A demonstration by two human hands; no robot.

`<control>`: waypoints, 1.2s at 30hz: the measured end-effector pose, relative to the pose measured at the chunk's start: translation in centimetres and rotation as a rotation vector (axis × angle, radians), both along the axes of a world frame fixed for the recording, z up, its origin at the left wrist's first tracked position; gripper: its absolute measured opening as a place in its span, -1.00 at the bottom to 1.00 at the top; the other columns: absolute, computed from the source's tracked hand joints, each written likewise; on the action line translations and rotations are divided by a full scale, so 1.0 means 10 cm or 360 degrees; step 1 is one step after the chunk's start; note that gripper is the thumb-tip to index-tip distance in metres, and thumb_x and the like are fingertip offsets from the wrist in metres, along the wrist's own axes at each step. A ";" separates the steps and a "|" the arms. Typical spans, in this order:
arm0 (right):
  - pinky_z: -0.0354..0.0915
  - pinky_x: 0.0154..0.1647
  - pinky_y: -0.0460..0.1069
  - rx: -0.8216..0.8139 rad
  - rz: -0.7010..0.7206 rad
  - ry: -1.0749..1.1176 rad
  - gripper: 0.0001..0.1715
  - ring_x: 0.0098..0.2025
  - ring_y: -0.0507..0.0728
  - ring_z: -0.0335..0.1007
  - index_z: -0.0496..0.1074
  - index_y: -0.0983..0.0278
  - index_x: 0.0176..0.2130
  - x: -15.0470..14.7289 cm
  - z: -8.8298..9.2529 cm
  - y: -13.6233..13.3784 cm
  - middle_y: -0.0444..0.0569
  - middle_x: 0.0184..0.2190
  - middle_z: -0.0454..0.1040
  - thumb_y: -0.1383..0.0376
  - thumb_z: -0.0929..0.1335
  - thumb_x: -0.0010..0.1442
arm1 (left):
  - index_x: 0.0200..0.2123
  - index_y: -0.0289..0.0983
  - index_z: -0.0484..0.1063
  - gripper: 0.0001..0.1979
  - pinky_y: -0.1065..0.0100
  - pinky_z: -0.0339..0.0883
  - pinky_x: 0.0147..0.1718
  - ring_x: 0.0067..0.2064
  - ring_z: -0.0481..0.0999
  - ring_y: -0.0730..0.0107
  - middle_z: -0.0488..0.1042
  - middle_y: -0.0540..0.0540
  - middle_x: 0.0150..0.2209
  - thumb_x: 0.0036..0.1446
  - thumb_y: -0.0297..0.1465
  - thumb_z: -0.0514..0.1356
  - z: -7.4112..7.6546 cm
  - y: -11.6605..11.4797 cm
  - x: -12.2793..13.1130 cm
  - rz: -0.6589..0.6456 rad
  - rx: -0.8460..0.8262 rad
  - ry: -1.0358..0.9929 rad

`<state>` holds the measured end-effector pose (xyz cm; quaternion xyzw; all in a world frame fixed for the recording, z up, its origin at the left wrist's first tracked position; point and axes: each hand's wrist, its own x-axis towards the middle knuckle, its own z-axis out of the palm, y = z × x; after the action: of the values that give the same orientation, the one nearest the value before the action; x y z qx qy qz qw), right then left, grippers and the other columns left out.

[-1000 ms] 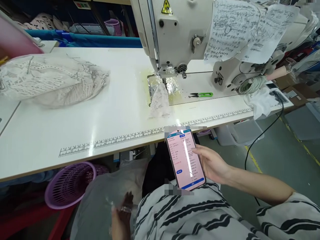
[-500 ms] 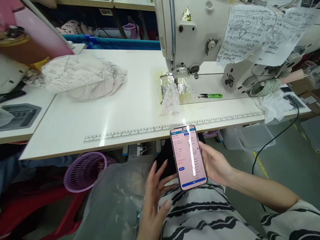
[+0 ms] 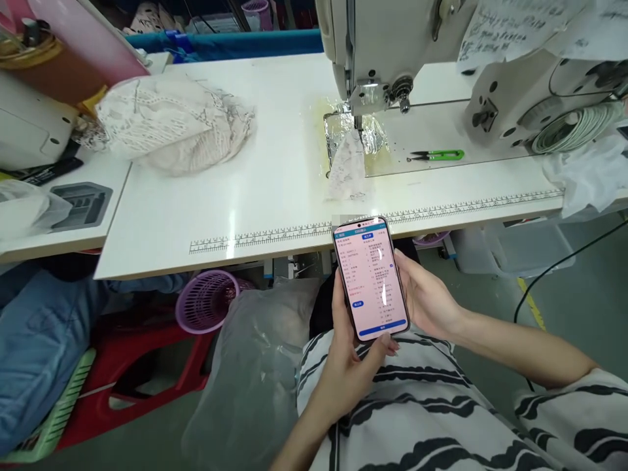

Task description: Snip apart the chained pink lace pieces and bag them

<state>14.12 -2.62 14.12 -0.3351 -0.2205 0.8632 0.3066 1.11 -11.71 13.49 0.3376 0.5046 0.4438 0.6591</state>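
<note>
A smartphone (image 3: pixel 371 281) with a lit pinkish screen of text and blue buttons is held above my lap, just in front of the table edge. My right hand (image 3: pixel 426 297) grips its right side, with the fingers hidden behind it. Around its left side and lower edge is my left hand (image 3: pixel 346 360), thumb by the bottom corner. Beyond the phone, a pale lace fabric piece (image 3: pixel 347 171) lies under the needle of a sewing machine (image 3: pixel 383 52). Green-handled thread snips (image 3: pixel 439 156) rest on the machine bed.
A bundle of white lace fabric (image 3: pixel 171 124) lies on the left of the white table (image 3: pixel 275 190). A ruler strip (image 3: pixel 275 233) runs along its front edge. Below are a purple basket (image 3: pixel 203 304), a clear plastic bag (image 3: pixel 250 366) and a red stool (image 3: pixel 142 405). A black cable (image 3: pixel 564 258) hangs at right.
My left hand has moved from beside the phone, fingers spread, to closing round its left side and bottom. The view has shifted, and the phone stays in my right hand.
</note>
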 end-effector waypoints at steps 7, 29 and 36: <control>0.41 -0.31 0.01 -0.0005 0.0052 -0.0044 -0.46 -0.09 0.24 0.44 0.36 0.24 0.09 -0.01 0.05 0.01 0.03 -0.13 0.50 -0.01 0.30 0.26 | 0.29 0.10 -0.63 -0.02 0.15 0.54 -0.41 -0.39 0.52 0.32 0.30 -0.23 0.10 0.18 -0.25 0.18 -0.06 0.02 0.03 0.0081 -0.0009 0.0009; 0.37 -0.23 -0.03 0.0231 0.0091 -0.0205 -0.59 -0.23 0.10 0.45 0.41 0.21 -0.06 0.02 -0.05 -0.02 -0.07 -0.17 0.51 0.29 0.47 0.07 | 0.32 0.08 -0.50 -0.05 0.14 0.50 -0.21 -0.08 0.50 0.14 0.07 -0.25 0.28 0.16 -0.19 0.20 0.03 -0.08 0.07 0.0081 -0.0033 0.0144; 0.35 -0.16 0.00 0.0160 0.0083 -0.0161 -0.59 -0.18 0.13 0.45 0.42 0.23 -0.08 0.03 -0.01 -0.04 -0.04 -0.14 0.50 0.31 0.46 0.04 | 0.35 -0.04 -0.33 -0.19 0.10 0.27 0.12 0.29 0.12 0.04 0.00 -0.17 0.34 0.21 -0.20 0.13 0.00 -0.02 -0.06 0.0116 0.0159 0.0285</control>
<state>14.38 -3.04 13.97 -0.3567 -0.2874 0.8407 0.2888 0.48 -11.95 13.51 0.3899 0.5507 0.4601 0.5771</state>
